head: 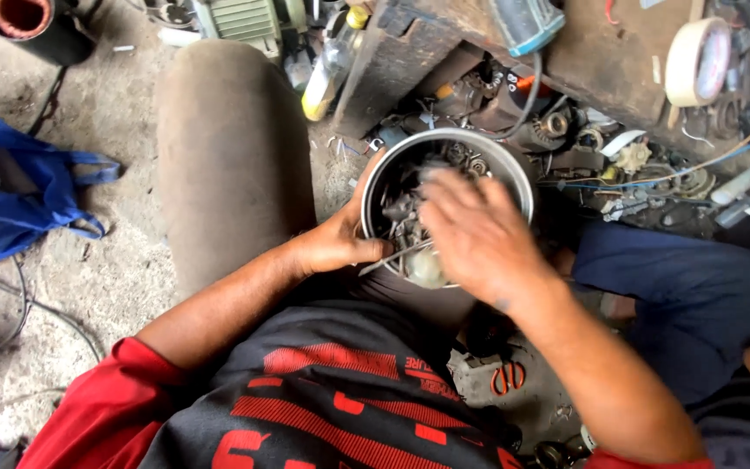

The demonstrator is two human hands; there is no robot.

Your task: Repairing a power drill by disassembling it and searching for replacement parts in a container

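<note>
A round metal bowl [514,171] full of several small metal parts rests between my knees. My left hand [332,246] grips the bowl's near-left rim, with a thin metal rod lying by its thumb. My right hand [477,233] is inside the bowl, fingers spread and pressed down among the loose parts. Motion blur and the hand itself hide whether its fingers hold any piece.
My left thigh [229,156] in brown trousers lies left of the bowl. A blue plastic bag [19,195] sits on the dirt floor far left. Scrap motor parts and wires [618,156] pile up behind the bowl, under a workbench with a tape roll [696,59]. Another person's blue-trousered leg [696,287] is at the right.
</note>
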